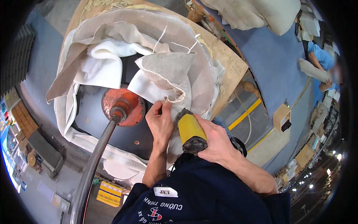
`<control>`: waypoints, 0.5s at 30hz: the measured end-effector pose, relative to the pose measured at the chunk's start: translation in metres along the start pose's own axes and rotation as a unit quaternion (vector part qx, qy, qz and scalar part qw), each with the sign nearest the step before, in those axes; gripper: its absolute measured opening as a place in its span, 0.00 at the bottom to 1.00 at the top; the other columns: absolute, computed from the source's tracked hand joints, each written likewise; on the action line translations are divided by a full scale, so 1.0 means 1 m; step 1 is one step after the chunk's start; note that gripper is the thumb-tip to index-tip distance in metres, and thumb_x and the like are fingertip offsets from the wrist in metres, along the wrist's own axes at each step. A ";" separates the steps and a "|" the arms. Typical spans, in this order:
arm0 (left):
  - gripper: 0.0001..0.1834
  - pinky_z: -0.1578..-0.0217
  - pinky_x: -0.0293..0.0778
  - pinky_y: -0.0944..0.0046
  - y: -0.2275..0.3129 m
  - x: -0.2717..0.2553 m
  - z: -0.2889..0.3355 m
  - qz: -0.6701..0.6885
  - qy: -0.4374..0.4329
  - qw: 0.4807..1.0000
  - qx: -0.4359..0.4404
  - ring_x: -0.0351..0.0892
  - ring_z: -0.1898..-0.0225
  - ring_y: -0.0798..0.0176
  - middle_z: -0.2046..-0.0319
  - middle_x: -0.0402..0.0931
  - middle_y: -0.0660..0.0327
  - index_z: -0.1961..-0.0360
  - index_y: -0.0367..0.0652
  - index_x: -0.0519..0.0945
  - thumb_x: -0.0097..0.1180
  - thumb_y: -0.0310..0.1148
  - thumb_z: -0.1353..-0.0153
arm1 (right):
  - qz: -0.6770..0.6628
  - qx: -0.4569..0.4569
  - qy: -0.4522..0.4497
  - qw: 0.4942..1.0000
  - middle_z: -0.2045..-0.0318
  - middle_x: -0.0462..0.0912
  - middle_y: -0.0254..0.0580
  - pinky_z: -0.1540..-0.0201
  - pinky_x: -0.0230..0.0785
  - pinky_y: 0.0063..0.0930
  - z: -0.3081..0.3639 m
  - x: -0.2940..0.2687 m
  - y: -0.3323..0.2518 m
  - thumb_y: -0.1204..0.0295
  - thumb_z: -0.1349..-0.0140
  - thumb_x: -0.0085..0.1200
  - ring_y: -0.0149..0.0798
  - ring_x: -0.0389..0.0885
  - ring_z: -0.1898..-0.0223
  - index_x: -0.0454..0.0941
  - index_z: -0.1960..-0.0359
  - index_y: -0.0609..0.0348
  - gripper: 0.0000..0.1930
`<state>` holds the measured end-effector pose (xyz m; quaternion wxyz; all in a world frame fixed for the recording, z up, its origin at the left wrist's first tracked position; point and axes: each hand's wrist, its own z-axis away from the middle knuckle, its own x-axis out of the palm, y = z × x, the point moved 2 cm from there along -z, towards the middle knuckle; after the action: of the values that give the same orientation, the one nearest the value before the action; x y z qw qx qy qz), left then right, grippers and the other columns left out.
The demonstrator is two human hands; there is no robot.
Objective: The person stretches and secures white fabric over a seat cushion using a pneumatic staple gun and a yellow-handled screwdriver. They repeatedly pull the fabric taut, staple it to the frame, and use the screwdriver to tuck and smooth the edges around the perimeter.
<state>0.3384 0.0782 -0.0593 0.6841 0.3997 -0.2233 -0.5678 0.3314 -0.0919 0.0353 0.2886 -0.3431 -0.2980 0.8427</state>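
Observation:
My left hand [161, 121] is closed in a pinch on the edge of a beige fabric flap [169, 67], which has a white stitched border and a white lining. Just to its right, my right hand [216, 140] grips a yellow and black staple gun [191, 130]. The tool's far end lies close to the fabric by my left fingertips; whether it touches is hard to make out. Around my hands is a round upholstered piece [123, 16] in pale cloth, with white padding [99, 67] folded inward over a black base [89, 100]. My right fingers partly hide behind the tool.
A red-orange disc [130, 112] on a curved metal bar [95, 160] presses on the black base. Beneath the piece lies a wooden board [227, 67]. Cushions [246, 13] lie on a blue table [278, 56] at the far right, where another person [319, 56] stands.

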 end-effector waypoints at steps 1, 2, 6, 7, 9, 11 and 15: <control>0.16 0.73 0.56 0.71 -0.001 0.000 -0.002 -0.004 -0.003 1.000 -0.005 0.58 0.72 0.77 0.77 0.65 0.74 0.73 0.34 0.75 0.58 0.31 0.27 | 0.008 0.015 -0.010 1.000 0.47 0.80 0.69 0.44 0.77 0.48 -0.004 0.000 -0.002 0.70 0.54 0.68 0.65 0.81 0.46 0.63 0.31 0.74 0.46; 0.16 0.73 0.56 0.71 -0.003 -0.003 -0.001 -0.015 -0.009 1.000 -0.013 0.58 0.72 0.77 0.77 0.65 0.74 0.74 0.34 0.74 0.58 0.31 0.27 | 0.010 0.034 -0.020 0.999 0.47 0.80 0.69 0.44 0.77 0.48 -0.009 0.003 -0.006 0.70 0.54 0.68 0.66 0.81 0.46 0.63 0.31 0.74 0.46; 0.17 0.74 0.54 0.72 0.010 0.001 -0.013 -0.009 -0.034 0.999 -0.001 0.57 0.73 0.78 0.77 0.64 0.75 0.74 0.35 0.74 0.58 0.30 0.27 | -0.001 0.090 -0.052 0.995 0.48 0.80 0.70 0.44 0.77 0.49 -0.021 -0.003 -0.012 0.72 0.54 0.67 0.66 0.81 0.47 0.64 0.32 0.75 0.44; 0.17 0.74 0.54 0.72 0.011 0.001 -0.012 -0.014 -0.034 0.999 -0.003 0.57 0.73 0.78 0.77 0.64 0.75 0.74 0.35 0.74 0.58 0.30 0.27 | -0.003 0.075 -0.042 0.996 0.48 0.81 0.69 0.45 0.77 0.49 -0.016 -0.004 -0.013 0.72 0.54 0.66 0.67 0.81 0.48 0.64 0.32 0.75 0.44; 0.17 0.74 0.54 0.72 0.008 -0.003 -0.008 -0.030 -0.039 0.999 -0.011 0.57 0.73 0.78 0.78 0.64 0.75 0.74 0.36 0.74 0.58 0.30 0.27 | -0.012 0.051 -0.024 0.998 0.50 0.81 0.69 0.46 0.77 0.50 -0.001 0.002 -0.011 0.73 0.54 0.65 0.67 0.82 0.49 0.64 0.32 0.75 0.43; 0.17 0.75 0.54 0.71 0.008 -0.003 -0.015 -0.040 -0.051 0.998 -0.007 0.56 0.73 0.79 0.78 0.63 0.75 0.75 0.36 0.73 0.58 0.30 0.28 | -0.016 0.056 -0.032 0.998 0.50 0.81 0.68 0.46 0.77 0.50 -0.010 0.007 -0.007 0.74 0.53 0.65 0.68 0.82 0.50 0.62 0.31 0.74 0.44; 0.18 0.75 0.53 0.69 0.004 -0.005 -0.019 -0.066 -0.066 0.996 -0.010 0.56 0.73 0.78 0.79 0.60 0.75 0.76 0.36 0.71 0.59 0.31 0.28 | -0.023 0.060 -0.031 0.997 0.51 0.81 0.69 0.45 0.76 0.50 -0.001 0.013 -0.008 0.74 0.54 0.64 0.68 0.81 0.49 0.62 0.30 0.74 0.45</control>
<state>0.3539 0.0885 -0.0662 0.6332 0.3680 -0.2356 -0.6389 0.3268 -0.0771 0.0348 0.3183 -0.2915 -0.2631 0.8628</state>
